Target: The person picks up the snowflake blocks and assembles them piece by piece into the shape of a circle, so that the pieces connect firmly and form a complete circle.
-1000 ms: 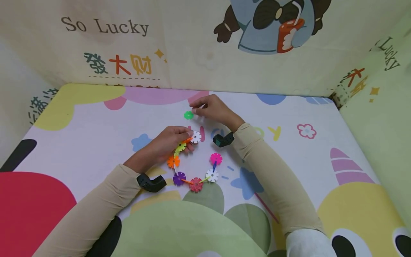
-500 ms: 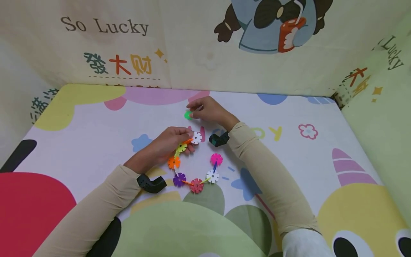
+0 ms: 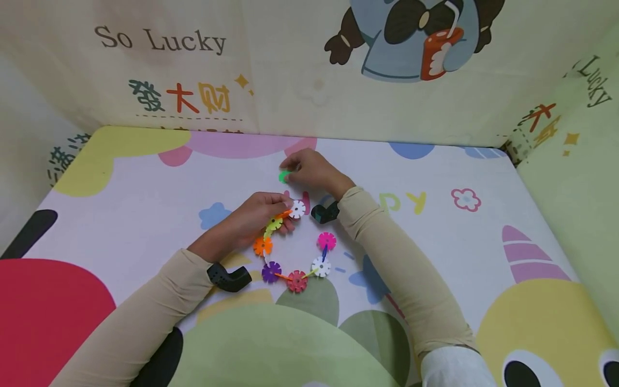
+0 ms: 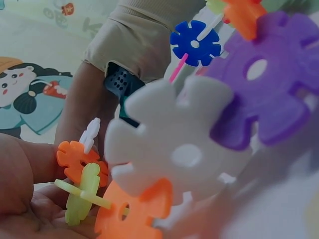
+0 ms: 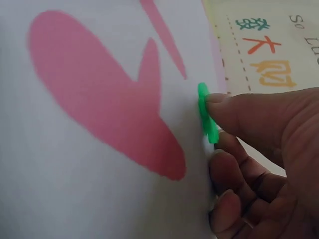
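Note:
My left hand (image 3: pixel 251 217) grips a curved chain of interlocked snowflake discs near its upper end, where a white snowflake disc (image 3: pixel 297 209) stands out past the thumb. From there the chain bends down through an orange disc (image 3: pixel 263 246), a purple disc (image 3: pixel 271 272) and a red disc (image 3: pixel 297 281), then up to a pink disc (image 3: pixel 326 241) at its other end. Farther back, my right hand (image 3: pixel 315 171) pinches a green snowflake disc (image 5: pixel 208 117) between thumb and fingers. That disc is apart from the chain. In the left wrist view, a lime disc (image 4: pixel 82 196) lies against the left fingers.
A printed cloth (image 3: pixel 155 215) with coloured shapes covers the table. A patterned fabric wall (image 3: pixel 290 102) rises along the back edge, and another fabric wall (image 3: pixel 570 188) stands at the right. Black wrist cameras (image 3: pixel 229 277) sit on both forearms.
My right hand has moved slightly left and down onto the green disc and now pinches it. The left hand and chain stay nearly where they were.

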Demonstrator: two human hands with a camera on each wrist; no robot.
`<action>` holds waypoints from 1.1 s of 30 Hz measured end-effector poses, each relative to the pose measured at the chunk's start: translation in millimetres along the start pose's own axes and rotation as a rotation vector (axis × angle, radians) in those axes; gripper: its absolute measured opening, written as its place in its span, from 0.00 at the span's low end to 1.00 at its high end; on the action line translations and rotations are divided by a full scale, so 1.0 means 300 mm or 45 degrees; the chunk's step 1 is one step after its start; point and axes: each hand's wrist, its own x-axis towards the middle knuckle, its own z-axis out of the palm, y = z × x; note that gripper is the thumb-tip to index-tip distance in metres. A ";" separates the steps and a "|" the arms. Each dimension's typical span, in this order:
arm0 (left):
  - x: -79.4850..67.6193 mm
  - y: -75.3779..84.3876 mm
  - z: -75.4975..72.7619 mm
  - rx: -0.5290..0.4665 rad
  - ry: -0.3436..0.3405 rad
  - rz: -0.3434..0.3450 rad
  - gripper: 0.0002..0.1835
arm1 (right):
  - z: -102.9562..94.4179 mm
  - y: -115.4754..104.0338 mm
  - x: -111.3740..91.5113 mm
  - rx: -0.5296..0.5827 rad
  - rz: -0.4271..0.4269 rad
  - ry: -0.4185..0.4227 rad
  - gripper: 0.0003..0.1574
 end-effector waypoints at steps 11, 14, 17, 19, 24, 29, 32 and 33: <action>-0.001 -0.004 -0.003 0.016 0.011 -0.017 0.14 | 0.005 -0.011 -0.015 -0.061 -0.013 -0.041 0.16; -0.001 -0.003 -0.002 0.016 0.006 -0.014 0.15 | 0.000 -0.008 -0.020 -0.054 0.005 -0.038 0.11; 0.000 -0.003 -0.002 0.013 0.002 -0.010 0.15 | -0.007 -0.003 -0.026 -0.050 0.006 -0.024 0.07; 0.000 -0.004 -0.002 0.011 0.001 -0.009 0.15 | -0.010 -0.002 -0.030 -0.043 0.001 -0.019 0.07; 0.000 -0.003 0.000 0.001 0.000 -0.014 0.15 | -0.011 -0.001 -0.033 -0.026 0.002 -0.060 0.13; -0.002 -0.001 0.002 0.004 -0.005 -0.012 0.14 | -0.008 -0.008 -0.032 -0.055 0.021 -0.094 0.16; -0.004 -0.001 0.002 0.012 -0.010 -0.005 0.14 | -0.007 -0.016 -0.032 -0.074 0.030 -0.097 0.17; -0.004 -0.001 0.002 0.012 -0.011 -0.004 0.14 | -0.007 -0.019 -0.033 -0.079 0.031 -0.096 0.17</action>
